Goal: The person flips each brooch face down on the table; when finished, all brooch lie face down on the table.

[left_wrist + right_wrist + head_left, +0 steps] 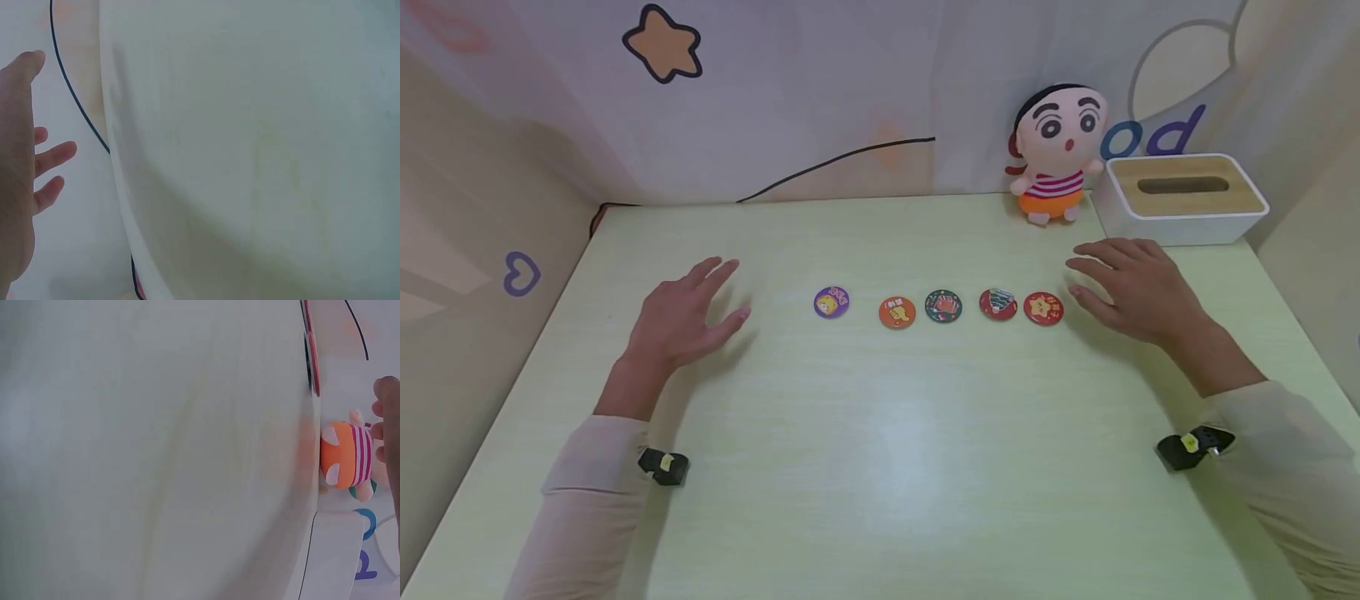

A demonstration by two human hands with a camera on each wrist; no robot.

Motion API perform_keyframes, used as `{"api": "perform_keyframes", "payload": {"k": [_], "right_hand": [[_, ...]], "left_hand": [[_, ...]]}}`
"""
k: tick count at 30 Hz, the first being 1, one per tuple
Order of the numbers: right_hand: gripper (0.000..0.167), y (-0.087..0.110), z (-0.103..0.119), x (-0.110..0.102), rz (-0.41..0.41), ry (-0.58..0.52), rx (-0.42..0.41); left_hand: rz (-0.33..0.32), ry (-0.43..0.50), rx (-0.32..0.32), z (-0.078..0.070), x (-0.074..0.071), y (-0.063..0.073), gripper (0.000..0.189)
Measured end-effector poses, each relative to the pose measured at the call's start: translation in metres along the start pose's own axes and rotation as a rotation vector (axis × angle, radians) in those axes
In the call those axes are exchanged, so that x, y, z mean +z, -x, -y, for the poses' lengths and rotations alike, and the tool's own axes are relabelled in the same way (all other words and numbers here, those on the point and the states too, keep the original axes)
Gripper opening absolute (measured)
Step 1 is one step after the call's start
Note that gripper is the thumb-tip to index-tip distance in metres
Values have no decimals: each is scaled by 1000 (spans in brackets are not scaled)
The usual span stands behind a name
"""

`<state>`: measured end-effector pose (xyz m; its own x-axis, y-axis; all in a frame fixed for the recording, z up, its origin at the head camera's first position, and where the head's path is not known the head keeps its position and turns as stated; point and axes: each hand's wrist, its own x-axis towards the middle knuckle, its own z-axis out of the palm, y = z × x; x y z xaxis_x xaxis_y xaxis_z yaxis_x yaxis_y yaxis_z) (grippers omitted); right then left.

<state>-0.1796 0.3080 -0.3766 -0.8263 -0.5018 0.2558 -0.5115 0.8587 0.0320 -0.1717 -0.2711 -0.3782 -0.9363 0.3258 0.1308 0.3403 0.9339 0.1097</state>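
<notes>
Several round badges lie in a loose row across the middle of the table. From left to right in the head view they are a purple badge (831, 302), an orange badge (897, 312), a dark green badge (943, 306), a red badge with a tree (998, 304) and a red badge with a star (1043, 308). My left hand (685, 312) hovers left of the row, fingers spread, holding nothing. On the other side, my right hand (1131, 287) is held just right of the star badge, fingers extended and touching nothing.
A plush doll (1056, 158) sits at the table's back edge, beside a white tissue box (1183, 200) with a wooden lid. Behind the pale table (865, 467) hangs a printed curtain (820, 83). Each sleeve carries a small black wrist device (664, 467).
</notes>
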Motion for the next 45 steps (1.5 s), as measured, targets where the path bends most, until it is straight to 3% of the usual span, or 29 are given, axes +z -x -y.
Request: {"api": "perform_keyframes", "payload": {"k": [17,28,37,45], "right_hand": [[41,-35,40,-8,118,-140,20],[39,-53,62,-2,102,-201,-5],[37,-60,71,6,49,-185,-67],[36,-63,76,9,56,-210,-82]], "left_hand": [[16,63,7,-18,3,-4,62],[105,63,-21,-29,3,-8,62],[77,39,13,-28,6,-7,61],[99,34,31,-32,9,-10,62]]}}
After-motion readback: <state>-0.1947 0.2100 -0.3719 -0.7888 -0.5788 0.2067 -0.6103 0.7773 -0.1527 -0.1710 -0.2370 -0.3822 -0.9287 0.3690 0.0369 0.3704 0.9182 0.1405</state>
